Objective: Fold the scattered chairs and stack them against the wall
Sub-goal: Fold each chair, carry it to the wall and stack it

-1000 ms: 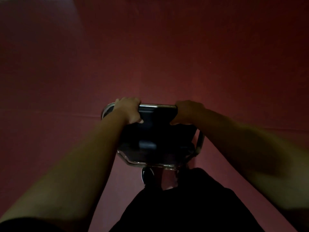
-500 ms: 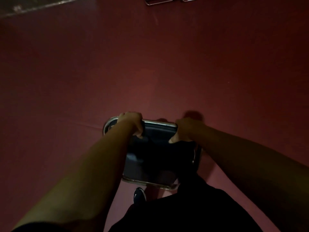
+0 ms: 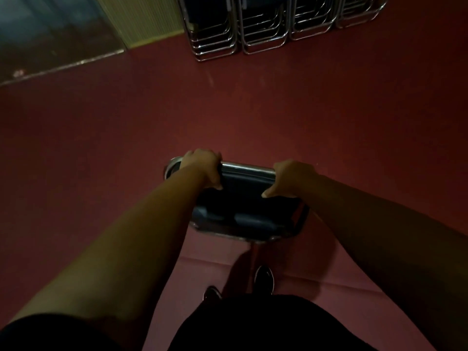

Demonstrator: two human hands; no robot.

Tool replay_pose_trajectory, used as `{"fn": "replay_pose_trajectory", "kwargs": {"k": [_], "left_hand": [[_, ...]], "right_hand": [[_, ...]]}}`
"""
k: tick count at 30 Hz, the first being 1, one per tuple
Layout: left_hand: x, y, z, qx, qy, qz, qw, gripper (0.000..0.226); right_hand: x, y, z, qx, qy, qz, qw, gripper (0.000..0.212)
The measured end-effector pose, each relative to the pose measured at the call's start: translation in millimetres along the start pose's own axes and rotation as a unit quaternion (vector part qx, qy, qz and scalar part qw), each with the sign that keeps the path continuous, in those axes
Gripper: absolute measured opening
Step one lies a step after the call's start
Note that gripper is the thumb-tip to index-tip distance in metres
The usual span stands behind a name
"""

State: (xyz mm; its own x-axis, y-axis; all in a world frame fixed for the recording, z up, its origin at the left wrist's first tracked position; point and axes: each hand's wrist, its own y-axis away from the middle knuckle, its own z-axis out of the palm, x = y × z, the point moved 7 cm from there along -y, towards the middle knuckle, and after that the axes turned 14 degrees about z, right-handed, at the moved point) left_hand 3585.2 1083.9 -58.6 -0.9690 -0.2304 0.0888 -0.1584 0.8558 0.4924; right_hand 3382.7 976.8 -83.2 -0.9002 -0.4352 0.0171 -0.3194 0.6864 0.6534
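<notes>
A folded chair (image 3: 247, 198) with a dark blue seat and chrome frame hangs in front of my legs, above the red floor. My left hand (image 3: 202, 165) grips the left part of its top chrome bar, thumb down on the dark backrest. My right hand (image 3: 291, 177) grips the right part of the same bar, thumb on the backrest as well. Far ahead, several stacks of folded chairs (image 3: 263, 26) with chrome legs lean in a row at the wall.
Red floor (image 3: 253, 105) stretches between me and the stacks. A dark glossy strip (image 3: 50, 51) with a pale edge lies at the upper left, beside a yellowish ribbed wall panel (image 3: 141, 19). My black shoes (image 3: 264, 278) show below the chair.
The view has lifted and moved forward: the stacked chairs at the wall have come into sight at the top. Both hands keep the same grip on the chair's top bar.
</notes>
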Motion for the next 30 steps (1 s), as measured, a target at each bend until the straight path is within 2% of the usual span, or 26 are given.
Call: {"fn": "replay_pose_trajectory", "kwargs": {"k": [3, 5, 9, 12, 19, 30], "left_hand": [[19, -37, -19, 0.037, -0.029, 0.029, 0.998, 0.083], [32, -61, -27, 0.051, -0.051, 0.056, 0.996, 0.083], [44, -101, -36, 0.065, -0.092, 0.091, 0.989, 0.08], [32, -125, -43, 0.065, -0.101, 0.097, 0.988, 0.079], [-63, -170, -55, 0.05, -0.058, 0.103, 0.992, 0.08], [-205, -213, -77, 0.02, 0.048, 0.031, 0.998, 0.083]], "right_hand": [[27, -13, -20, 0.04, -0.016, 0.009, 0.999, 0.076], [46, -22, -22, 0.04, -0.048, 0.023, 0.998, 0.068], [61, -44, -25, 0.038, -0.07, 0.055, 0.995, 0.084], [55, -64, -34, 0.043, -0.078, 0.065, 0.994, 0.087], [-24, -116, -75, 0.062, -0.045, 0.047, 0.996, 0.081], [-153, -210, -180, 0.045, 0.075, 0.017, 0.996, 0.077]]}}
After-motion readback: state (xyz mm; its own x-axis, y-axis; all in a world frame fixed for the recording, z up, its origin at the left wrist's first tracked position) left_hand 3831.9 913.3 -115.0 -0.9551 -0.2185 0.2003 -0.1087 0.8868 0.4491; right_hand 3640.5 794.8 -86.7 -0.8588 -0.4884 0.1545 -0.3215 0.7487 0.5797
